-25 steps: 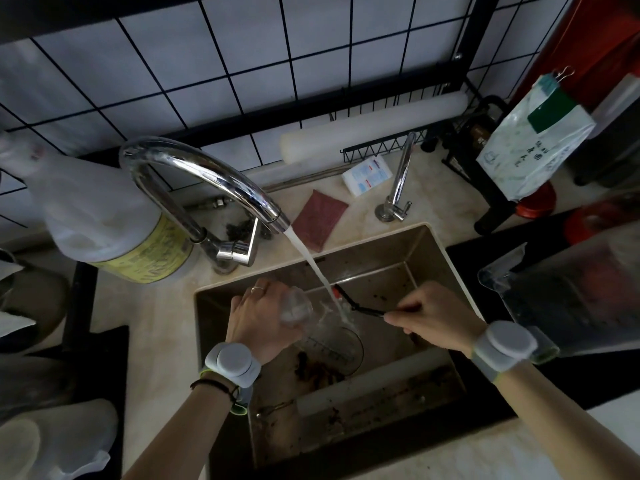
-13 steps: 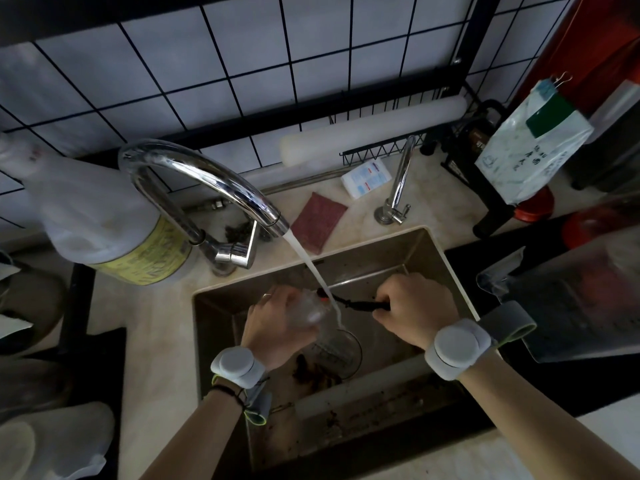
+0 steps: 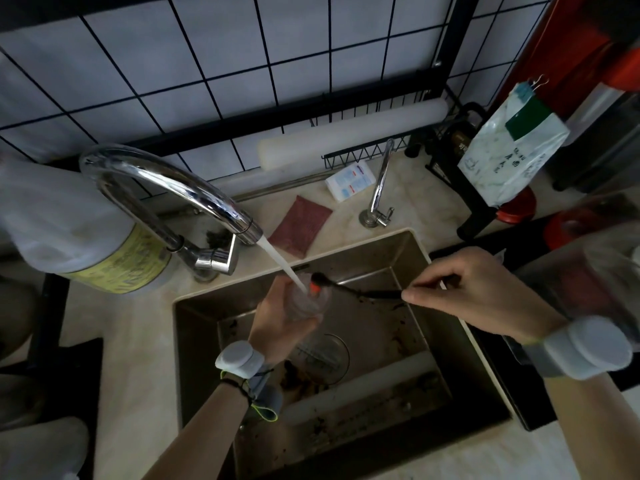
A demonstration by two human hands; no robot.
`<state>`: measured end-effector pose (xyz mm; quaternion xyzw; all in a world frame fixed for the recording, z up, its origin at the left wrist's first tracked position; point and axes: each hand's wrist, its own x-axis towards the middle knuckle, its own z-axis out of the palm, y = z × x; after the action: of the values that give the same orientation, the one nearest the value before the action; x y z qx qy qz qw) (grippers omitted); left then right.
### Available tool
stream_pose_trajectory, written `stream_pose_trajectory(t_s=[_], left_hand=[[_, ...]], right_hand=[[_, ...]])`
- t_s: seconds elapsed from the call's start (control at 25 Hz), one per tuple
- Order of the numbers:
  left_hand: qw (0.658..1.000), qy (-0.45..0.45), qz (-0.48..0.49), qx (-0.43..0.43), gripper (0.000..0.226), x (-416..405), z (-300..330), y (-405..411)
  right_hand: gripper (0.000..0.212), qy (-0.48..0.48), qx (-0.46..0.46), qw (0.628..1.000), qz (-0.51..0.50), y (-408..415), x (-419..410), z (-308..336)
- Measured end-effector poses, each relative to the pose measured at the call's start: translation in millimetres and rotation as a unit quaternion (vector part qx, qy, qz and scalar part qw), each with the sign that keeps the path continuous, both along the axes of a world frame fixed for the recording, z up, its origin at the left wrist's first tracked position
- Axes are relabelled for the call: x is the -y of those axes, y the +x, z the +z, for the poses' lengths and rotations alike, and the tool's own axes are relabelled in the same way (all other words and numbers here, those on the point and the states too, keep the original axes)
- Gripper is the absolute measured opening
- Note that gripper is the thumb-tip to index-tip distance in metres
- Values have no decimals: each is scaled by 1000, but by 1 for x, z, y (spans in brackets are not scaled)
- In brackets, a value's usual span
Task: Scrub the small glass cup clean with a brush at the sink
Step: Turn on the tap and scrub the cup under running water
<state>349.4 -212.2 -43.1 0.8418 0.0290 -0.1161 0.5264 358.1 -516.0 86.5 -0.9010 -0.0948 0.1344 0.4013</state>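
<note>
My left hand (image 3: 280,320) grips the small clear glass cup (image 3: 308,299) from below, over the steel sink (image 3: 388,258). Water runs from the chrome tap (image 3: 166,178) straight into the cup's mouth. My right hand (image 3: 474,292) pinches the far end of a thin black brush (image 3: 363,292). Its orange-tipped head sits at the cup's rim, beside the stream. Both wrists wear white bands.
A reddish scouring pad (image 3: 299,226) and a small white-blue packet (image 3: 349,180) lie behind the sink. A second thin tap (image 3: 379,188) stands at the back right. A large white jug with a yellow label (image 3: 79,230) is at left, a printed bag (image 3: 509,154) at right.
My right hand has drawn back to the right, pulling the brush head out to the cup's rim. My left hand has raised the cup and turned its mouth up under the stream.
</note>
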Motion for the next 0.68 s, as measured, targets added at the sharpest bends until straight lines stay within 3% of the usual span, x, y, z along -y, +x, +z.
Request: stream_pose_trajectory(t_s=[0.12,0.28,0.56,0.68], left_hand=[[1000,-4,10,17,55,8,2,0],[998,34,45,6,57,6,0,-6],[996,85,27,27,55,9,6,-13],[993,113,10,44,51,6,7,-12]], right_hand=[[22,-106,40,993,39,2,-26,-3],[24,-179,130,975,13,8,-46,1],[23,-266,116,956,37,7,-78,-16],[19,-249,98,963,39,6,-88,-26]])
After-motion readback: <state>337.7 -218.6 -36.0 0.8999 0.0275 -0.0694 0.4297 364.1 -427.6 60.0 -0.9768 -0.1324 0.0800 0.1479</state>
